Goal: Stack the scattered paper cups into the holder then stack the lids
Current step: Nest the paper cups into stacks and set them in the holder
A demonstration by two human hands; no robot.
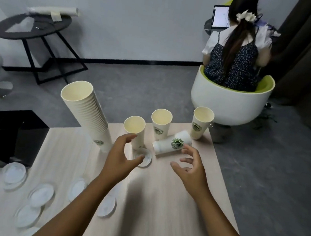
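Both hands bare, reaching for the loose cups.

Your left hand (122, 152) has fingers loosely curled and apart, gripping nothing, just before the nearest upright cup (135, 131). Your right hand (190, 165) is spread near the tipped cup (173, 143). The tall stack (86, 110) leans left; lids (41, 195) lie scattered nearer you.

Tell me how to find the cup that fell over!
Look at the far end of the light wooden table, where three single paper cups stand upright in a row. Just in front of them, near the right hand, lies the fallen cup. It is the only cup on its side, its green logo facing up.
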